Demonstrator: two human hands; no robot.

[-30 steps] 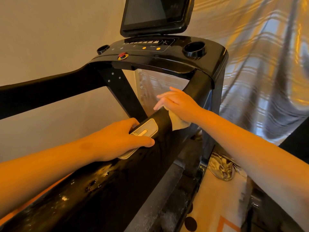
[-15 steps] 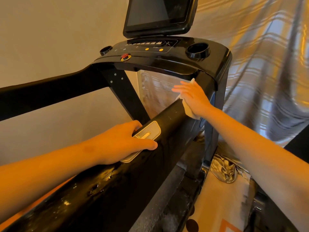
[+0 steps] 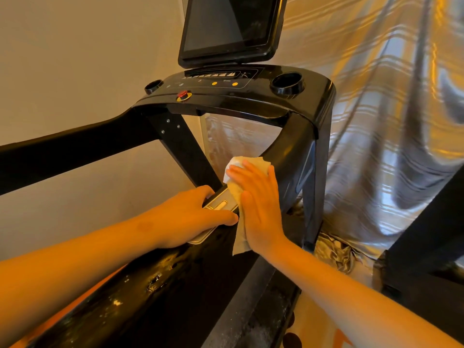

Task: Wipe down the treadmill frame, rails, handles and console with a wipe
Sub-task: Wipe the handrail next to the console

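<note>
Treadmill (image 3: pixel 321 159) fills most of the view, its black frame rising toward twelve o'clock, with a shiny striped curtain (image 3: pixel 389 121) hanging behind it from one to four o'clock. The near handrail (image 3: pixel 175 285) runs from seven o'clock up to the console (image 3: pixel 251 96) at twelve, under a dark screen (image 3: pixel 226 28).

The left hand (image 3: pixel 190 217) grips this rail at the centre, fingers curled round it and the thumb lying along the near edge of the metal sensor plate (image 3: pixel 221 204). The right hand (image 3: pixel 261 209), just at its three o'clock, lies flat with straight fingers and presses the wipe (image 3: pixel 251 163) against the rail. The cloth bunches beyond the fingertips at twelve and trails a loose corner below the palm at six.

Nothing pinches the wipe — only palm pressure keeps it there, so a fast stroke or a lighter press could let it slide out and drop beside the deck. The bracing left hand covers the sensor plate and the rail under it, so that patch is likely to be missed. Pale specks (image 3: pixel 116 302) toward seven o'clock look uncleaned, and could also be skipped.
</note>
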